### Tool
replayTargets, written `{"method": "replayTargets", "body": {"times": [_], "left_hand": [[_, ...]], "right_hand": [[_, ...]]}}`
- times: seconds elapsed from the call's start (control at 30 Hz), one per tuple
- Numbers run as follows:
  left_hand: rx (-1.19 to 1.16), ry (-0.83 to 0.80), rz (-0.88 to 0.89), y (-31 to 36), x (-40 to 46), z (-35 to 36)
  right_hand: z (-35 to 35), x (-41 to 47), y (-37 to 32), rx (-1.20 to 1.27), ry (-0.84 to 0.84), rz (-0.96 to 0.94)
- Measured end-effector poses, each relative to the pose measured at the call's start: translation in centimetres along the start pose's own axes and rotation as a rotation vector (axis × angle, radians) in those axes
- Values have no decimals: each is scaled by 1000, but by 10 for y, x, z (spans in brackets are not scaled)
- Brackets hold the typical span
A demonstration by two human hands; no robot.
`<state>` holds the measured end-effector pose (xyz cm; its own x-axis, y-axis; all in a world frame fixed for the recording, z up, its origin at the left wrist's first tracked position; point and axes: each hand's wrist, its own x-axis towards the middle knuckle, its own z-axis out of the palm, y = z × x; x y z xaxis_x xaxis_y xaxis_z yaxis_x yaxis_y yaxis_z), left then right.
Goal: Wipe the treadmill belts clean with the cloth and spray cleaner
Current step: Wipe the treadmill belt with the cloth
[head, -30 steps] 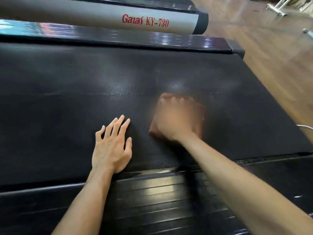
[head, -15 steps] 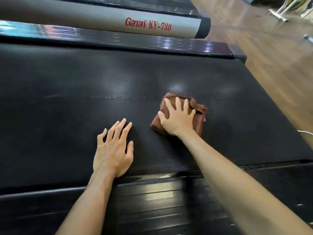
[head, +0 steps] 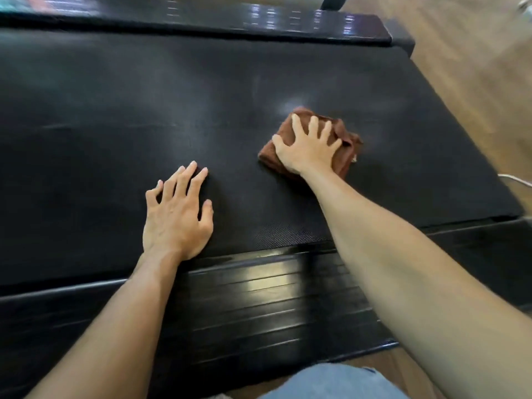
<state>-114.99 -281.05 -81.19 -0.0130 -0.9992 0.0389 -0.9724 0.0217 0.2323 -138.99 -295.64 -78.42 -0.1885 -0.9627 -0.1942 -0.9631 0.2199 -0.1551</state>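
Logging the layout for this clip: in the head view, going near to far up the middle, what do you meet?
Blue denim knee → glossy ribbed side rail → left hand flat on the black belt → right hand pressing the brown cloth → far side rail.

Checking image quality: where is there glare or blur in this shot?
Head view: glare streaks on the glossy side rail and a pale sheen on the belt beyond the cloth; far rail motion-smeared; both hands fairly sharp.
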Motion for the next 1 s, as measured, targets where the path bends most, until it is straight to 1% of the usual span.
{"method": "replayTargets", "body": {"times": [0.1, 0.13, 0.17, 0.2, 0.23, 0.3, 0.33, 0.37, 0.43, 0.5, 0.6, 0.67, 0.73, 0.8, 0.87, 0.93, 0.97, 1.0], "left_hand": [[7, 2, 4, -1, 0, -2], [7, 7, 4, 0, 0, -2], [9, 10, 6, 1, 0, -3], [11, 6, 3, 1, -1, -2], [11, 1, 0, 1, -1, -2], [11, -3, -5, 1, -2, -2], [12, -4, 0, 1, -2, -2], [10, -1, 0, 1, -1, -2], [7, 4, 4, 1, -1, -3], [7, 14, 7, 1, 0, -2], [7, 7, 7, 0, 0, 0], [10, 14, 7, -1, 0, 0], [20, 14, 15, -1, 0, 0], [32, 10, 19, -1, 0, 0], [29, 16, 18, -1, 0, 1], [20, 20, 17, -1, 0, 2], [22, 24, 20, -1, 0, 2], [24, 30, 22, -2, 1, 2]], "right_hand": [[14, -49, -25, -60, -22, -374], [20, -75, -18, -70, -2, -466], [25, -99, -3, -78, 22, -516], [29, -117, 17, -82, 34, -510], [29, -125, 37, -93, 42, -440], [19, -101, 68, -90, 39, -208], [10, -78, 72, -62, 30, -84], [1, -52, 69, -35, 25, 2], [-10, -7, 50, 6, 17, 72], [-9, 16, 17, 1, 9, 8], [9, -12, -28, -67, -31, -303], [19, -54, -22, -81, -7, -465], [24, -92, 14, -92, 29, -501], [22, -99, 53, -98, 54, -383], [10, -64, 64, -45, 39, -151], [-2, -17, 47, -5, 40, 33], [-5, 4, 31, 11, 39, 65], [-6, 21, 14, 20, 33, 46]]}}
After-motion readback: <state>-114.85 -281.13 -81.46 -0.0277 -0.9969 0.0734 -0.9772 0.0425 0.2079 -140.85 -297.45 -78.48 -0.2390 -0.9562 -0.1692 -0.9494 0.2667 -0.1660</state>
